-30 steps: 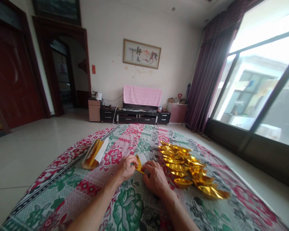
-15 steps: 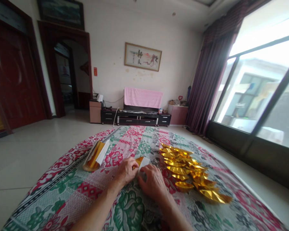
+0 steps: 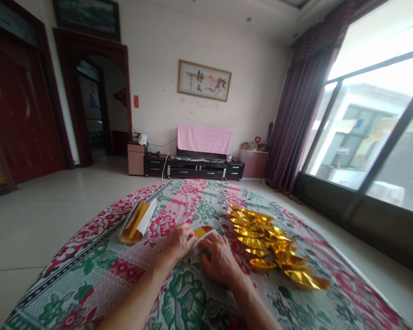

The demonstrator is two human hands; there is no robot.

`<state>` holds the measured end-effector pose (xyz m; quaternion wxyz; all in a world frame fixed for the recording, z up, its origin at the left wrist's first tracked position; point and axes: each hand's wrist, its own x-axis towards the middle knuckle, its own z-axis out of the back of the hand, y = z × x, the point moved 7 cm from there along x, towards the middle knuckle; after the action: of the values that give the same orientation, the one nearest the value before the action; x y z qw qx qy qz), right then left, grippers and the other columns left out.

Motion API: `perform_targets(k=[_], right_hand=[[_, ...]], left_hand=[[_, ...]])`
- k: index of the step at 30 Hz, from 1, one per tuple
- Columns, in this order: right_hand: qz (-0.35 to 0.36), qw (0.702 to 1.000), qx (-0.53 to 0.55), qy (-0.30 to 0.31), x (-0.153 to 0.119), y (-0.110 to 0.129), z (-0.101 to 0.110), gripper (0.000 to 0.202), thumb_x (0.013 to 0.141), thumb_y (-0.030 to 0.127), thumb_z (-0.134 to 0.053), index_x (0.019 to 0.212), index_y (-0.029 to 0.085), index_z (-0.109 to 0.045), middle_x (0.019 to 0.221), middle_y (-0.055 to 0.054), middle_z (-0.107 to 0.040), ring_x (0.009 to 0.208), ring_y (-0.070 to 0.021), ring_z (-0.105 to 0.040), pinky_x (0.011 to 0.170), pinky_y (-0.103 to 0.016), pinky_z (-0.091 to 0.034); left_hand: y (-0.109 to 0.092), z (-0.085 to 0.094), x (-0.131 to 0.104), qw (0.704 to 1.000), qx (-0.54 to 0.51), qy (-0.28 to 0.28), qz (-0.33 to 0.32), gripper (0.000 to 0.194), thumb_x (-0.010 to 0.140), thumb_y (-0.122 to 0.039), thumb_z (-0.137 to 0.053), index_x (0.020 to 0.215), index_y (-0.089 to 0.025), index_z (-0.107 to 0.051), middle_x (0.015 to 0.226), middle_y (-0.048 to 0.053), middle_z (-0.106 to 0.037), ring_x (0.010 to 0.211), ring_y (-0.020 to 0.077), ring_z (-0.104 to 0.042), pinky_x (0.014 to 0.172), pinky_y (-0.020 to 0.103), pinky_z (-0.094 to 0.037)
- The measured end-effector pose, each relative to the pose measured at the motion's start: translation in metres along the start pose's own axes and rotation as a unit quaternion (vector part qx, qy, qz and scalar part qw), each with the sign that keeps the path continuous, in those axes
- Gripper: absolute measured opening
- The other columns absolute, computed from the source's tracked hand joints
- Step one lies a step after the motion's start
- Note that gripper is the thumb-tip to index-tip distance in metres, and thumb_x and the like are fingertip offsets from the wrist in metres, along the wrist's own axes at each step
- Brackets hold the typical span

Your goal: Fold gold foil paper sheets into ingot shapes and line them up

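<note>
Between my two hands is a small sheet of gold foil paper, its white back folded over along the near side. My left hand pinches its left end between thumb and fingers. On the right, my right hand grips the folded white part with bent fingers, which hide much of that end. Right of my hands, several folded gold paper ingots lie in two overlapping rows. To the left rests a loosely curled stack of gold foil paper, white side partly outward.
A flowered cloth in red, green and white covers the round table under my hands. Beyond it stand a low black cabinet and a pink towel draped over something. A large window is on the right.
The paper has turned, and its white part now lies folded along the near edge, with more gold showing beyond it. My right hand has shifted slightly; the ingots and stack stay put.
</note>
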<state>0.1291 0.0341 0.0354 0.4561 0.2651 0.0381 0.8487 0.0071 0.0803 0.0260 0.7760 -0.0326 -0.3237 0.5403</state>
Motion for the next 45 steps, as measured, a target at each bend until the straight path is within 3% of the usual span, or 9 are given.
perform_targets(k=[7,19,23,29,35,45], right_hand=[[0.012,1.0,-0.016,0.006,0.001,0.002,0.002,0.014,0.081,0.023,-0.051,0.09,0.025,-0.062,0.089,-0.001,-0.056,0.087,-0.0155,-0.048,0.079,-0.028,-0.03],[-0.003,0.998,-0.055,-0.013,0.007,-0.002,-0.004,0.02,0.091,0.028,-0.04,0.096,0.025,-0.06,0.087,-0.003,-0.058,0.085,-0.0155,-0.05,0.078,-0.027,-0.031],[0.005,0.999,-0.052,-0.016,0.008,-0.001,-0.004,0.02,0.09,0.023,-0.041,0.098,0.024,-0.059,0.087,-0.002,-0.058,0.084,-0.0147,-0.05,0.078,-0.026,-0.031],[-0.015,0.999,-0.033,-0.036,0.008,0.001,-0.003,0.025,0.09,0.027,-0.041,0.076,0.02,-0.061,0.079,-0.002,-0.057,0.08,-0.0133,-0.05,0.075,-0.025,-0.032],[-0.054,0.997,-0.036,-0.045,0.011,0.0,-0.004,0.023,0.087,0.025,-0.046,0.071,0.018,-0.061,0.079,-0.003,-0.057,0.078,-0.0136,-0.05,0.073,-0.024,-0.032],[-0.019,0.999,0.004,-0.037,0.011,-0.004,-0.005,0.018,0.082,0.019,-0.047,0.071,0.017,-0.061,0.078,-0.003,-0.055,0.078,-0.0135,-0.049,0.074,-0.025,-0.033]], left_hand=[[0.009,-0.005,0.002,0.997,-0.053,0.042,-0.035,0.022,0.074,-0.014,-0.048,0.068,-0.018,-0.069,0.077,0.004,-0.062,0.076,0.0134,-0.056,0.073,0.023,-0.043],[0.02,-0.007,0.004,0.993,-0.097,0.06,-0.019,0.023,0.068,-0.014,-0.05,0.074,-0.02,-0.072,0.08,0.003,-0.064,0.079,0.0139,-0.058,0.075,0.023,-0.046],[0.023,-0.01,0.005,0.993,-0.106,0.057,-0.018,0.022,0.067,-0.014,-0.051,0.074,-0.02,-0.071,0.082,0.003,-0.064,0.079,0.0136,-0.058,0.076,0.024,-0.046],[0.024,-0.01,0.003,0.992,-0.106,0.062,-0.022,0.021,0.067,-0.015,-0.052,0.075,-0.021,-0.071,0.083,0.003,-0.064,0.079,0.0139,-0.058,0.075,0.024,-0.046],[0.02,-0.007,0.002,0.991,-0.108,0.07,-0.026,0.021,0.067,-0.015,-0.052,0.076,-0.021,-0.071,0.083,0.003,-0.064,0.08,0.0139,-0.058,0.076,0.024,-0.045],[0.019,-0.006,0.003,0.991,-0.106,0.074,-0.02,0.021,0.067,-0.016,-0.053,0.076,-0.021,-0.071,0.084,0.003,-0.063,0.08,0.0143,-0.058,0.076,0.024,-0.046]])
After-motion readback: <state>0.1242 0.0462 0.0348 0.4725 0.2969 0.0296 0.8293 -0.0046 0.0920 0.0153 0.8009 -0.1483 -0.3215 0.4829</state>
